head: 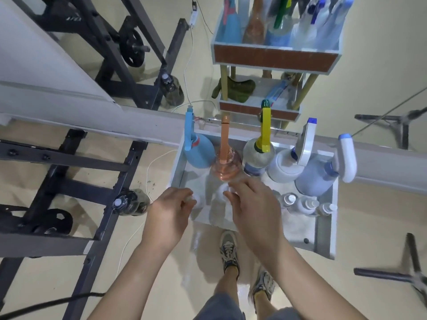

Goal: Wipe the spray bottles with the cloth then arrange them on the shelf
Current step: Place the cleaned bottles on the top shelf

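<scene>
On the top tier, directly below the camera; entries run largest first.

1. Shelf [324, 229]: shallow rectangular tray with pale grey painted walls and a smooth flat base. Risk: the low rim would not stop a tall bottle toppling outward.

2. Spray bottles [283, 168], five in a row along the far wall, packed shoulder to shoulder.
- Pale blue bottle [314, 179]: translucent, broad, with a white trigger.
- White bottle [280, 158]: opaque and squat.
- Blue bottle [199, 153]: opaque and rounded.
- Yellow-trigger bottle [256, 158]: clear and round.
- Orange bottle [225, 167]: clear and tinted.

All five are hard, glossy plastic with long trigger heads, and look top-heavy. Risk: the right grip works just in front of the orange bottle, so a knock there could tip it into its neighbours.

3. Right grip [253, 206]: fingers bent down over a pale mass, judged to be the cloth bunched beneath them.

4. Left grip [169, 209]: fingers curled round a small bottle [195, 200], held over the tray's near-left corner. Risk: the slick plastic could slip free and drop over the rim to the floor [41, 287].

5. Three spare bottles [305, 204]: slim, clear cylinders with white caps, clustered near-right just beside the pale blue bottle.

6. Cloth [220, 189]: whitish, soft and blurred, with an uncertain outline. It lies between the two grips, apparently against the small bottle, so wiping seems to be under way.
</scene>
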Motion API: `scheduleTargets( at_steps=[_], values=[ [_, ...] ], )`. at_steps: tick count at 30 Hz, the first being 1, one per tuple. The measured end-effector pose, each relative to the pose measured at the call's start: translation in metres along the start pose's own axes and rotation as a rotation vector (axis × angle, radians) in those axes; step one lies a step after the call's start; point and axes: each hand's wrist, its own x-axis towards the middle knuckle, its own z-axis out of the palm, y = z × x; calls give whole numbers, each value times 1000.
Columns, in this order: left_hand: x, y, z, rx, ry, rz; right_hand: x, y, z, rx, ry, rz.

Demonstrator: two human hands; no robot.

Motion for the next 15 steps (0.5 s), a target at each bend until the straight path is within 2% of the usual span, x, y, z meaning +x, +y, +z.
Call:
scheduleTargets(
  at_steps=[3, 5, 9, 12, 15],
  values=[
    [5, 21, 5, 105, 14, 181, -7, 29, -22, -124, 58, 57],
    [8, 38, 11, 156, -17, 291, -12, 46, -27, -182, 36, 111],
    [15, 69, 29, 112, -136, 300, -15, 63, -34, -264, 49, 121],
    [22, 84, 41, 50, -274, 268, -14, 67, -32, -238, 70, 132],
    [28, 100, 48, 68, -326, 299, -13, 70, -31, -202, 52, 156]
  ],
)
